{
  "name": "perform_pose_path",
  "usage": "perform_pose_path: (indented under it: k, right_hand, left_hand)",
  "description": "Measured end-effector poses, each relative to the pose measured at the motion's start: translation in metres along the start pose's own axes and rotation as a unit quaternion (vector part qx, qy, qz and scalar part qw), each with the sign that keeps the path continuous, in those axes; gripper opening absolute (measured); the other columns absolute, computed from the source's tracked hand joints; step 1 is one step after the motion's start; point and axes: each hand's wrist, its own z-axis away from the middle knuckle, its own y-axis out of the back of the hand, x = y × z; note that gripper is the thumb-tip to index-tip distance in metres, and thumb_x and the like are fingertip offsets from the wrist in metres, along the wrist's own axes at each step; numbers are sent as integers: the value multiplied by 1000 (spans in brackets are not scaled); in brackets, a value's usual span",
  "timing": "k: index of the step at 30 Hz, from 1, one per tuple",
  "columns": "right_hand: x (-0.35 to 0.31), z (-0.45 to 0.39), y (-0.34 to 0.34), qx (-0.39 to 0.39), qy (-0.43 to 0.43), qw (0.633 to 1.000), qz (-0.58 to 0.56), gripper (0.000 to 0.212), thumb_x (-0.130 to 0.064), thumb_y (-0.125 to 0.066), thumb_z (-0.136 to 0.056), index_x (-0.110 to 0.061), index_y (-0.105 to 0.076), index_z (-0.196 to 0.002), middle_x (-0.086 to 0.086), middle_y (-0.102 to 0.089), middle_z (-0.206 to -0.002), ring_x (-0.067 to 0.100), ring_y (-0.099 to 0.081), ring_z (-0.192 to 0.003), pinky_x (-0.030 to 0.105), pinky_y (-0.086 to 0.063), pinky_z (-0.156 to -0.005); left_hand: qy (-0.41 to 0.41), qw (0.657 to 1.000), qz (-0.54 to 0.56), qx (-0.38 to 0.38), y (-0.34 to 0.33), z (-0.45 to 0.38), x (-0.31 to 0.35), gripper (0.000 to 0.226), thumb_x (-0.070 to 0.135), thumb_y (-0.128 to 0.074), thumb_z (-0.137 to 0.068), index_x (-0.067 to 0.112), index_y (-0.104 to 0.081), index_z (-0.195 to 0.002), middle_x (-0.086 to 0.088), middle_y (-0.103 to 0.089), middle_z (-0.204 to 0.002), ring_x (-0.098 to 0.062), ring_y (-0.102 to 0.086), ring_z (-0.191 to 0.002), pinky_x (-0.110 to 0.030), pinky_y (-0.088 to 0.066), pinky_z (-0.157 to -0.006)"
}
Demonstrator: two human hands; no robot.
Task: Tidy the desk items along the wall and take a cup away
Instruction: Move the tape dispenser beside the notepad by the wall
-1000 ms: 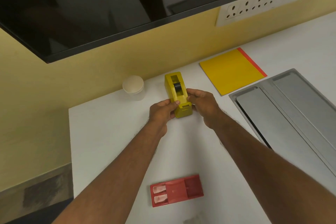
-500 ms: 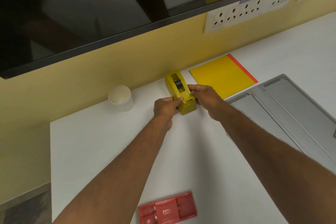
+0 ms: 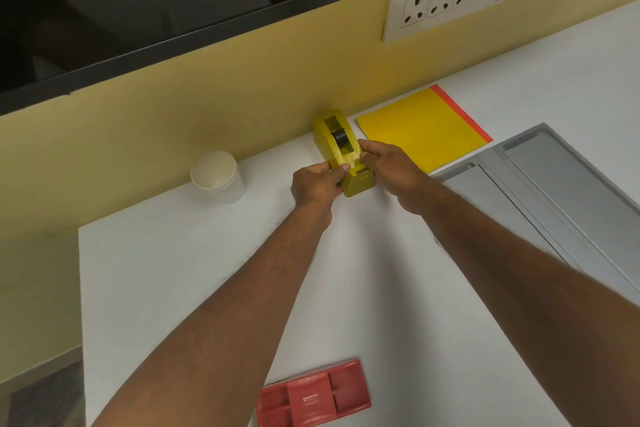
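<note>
One view only, worn on my head, looking forward and steeply down over my outstretched arms at the white table (image 3: 173, 270), close, facing the yellow wall (image 3: 173, 121).

Plastic, paper and brushed grey panels on a matt white desk

The tape dispenser (image 3: 341, 152) looks like smooth yellow plastic with a dull sheen; the stack of cups (image 3: 217, 176) seems matt white paper. The yellow sheet (image 3: 420, 130) is flat, matt paper or card with a red edge. The red tray (image 3: 313, 393) is moulded plastic, faintly glossy. The grey panels (image 3: 561, 191) look like satin metal or plastic; which, is unclear. The desk (image 3: 173, 270) is smooth matt white.
</note>
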Motion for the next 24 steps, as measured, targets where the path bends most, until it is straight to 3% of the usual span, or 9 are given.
perform_pose_path:
  k: [7,9,12,15,20,24]
  right_hand:
    - [6,12,-4,65,34,997,-11,42,-23,-46,-107,-11,-50,-148,9,-51,-150,25,-49,-135,43,-41,-115]
    - [10,23,-5,105,57,993,1,41,-25,-46,-107,-12,-52,-145,7,-52,-149,20,-49,-134,35,-42,-112]
    - [27,50,-4,157,87,984,22,37,-28,-46,-107,-15,-56,-141,4,-56,-144,8,-50,-120,15,-40,-91]
    - [47,82,-3,175,88,980,18,35,-29,-49,-106,-17,-58,-137,3,-58,-140,9,-56,-116,8,-41,-84]
    - [74,144,-11,185,70,980,0,32,-26,-55,-103,-16,-63,-132,2,-62,-133,16,-63,-112,16,-50,-90]
    - [89,195,-23,194,31,980,-4,28,-24,-58,-101,-17,-65,-128,1,-63,-130,17,-65,-108,1,-42,-83]
  left_hand:
    - [-31,999,-30,31,-3,5,-4,49,19,-79,-85,2,-65,-129,-14,-71,-123,-29,-73,-99,-43,-61,-88]
    - [-49,996,-60,35,-1,12,-5,54,25,-77,-88,4,-61,-135,-12,-67,-129,-29,-69,-109,-43,-58,-95]
    - [-70,990,-120,30,12,30,-9,54,36,-73,-90,9,-60,-134,-10,-66,-129,-28,-64,-115,-44,-53,-102]
    - [-89,979,-184,22,31,52,-18,46,40,-69,-91,16,-62,-129,-7,-68,-122,-26,-65,-111,-42,-55,-98]
    - [-123,965,-231,-3,66,96,-37,29,38,-71,-90,22,-68,-114,12,-67,-96,-6,-63,-92,-12,-44,-72]
    - [-150,950,-272,-33,90,135,-51,26,35,-71,-90,20,-71,-112,6,-69,-106,0,-61,-86,-15,-46,-79]
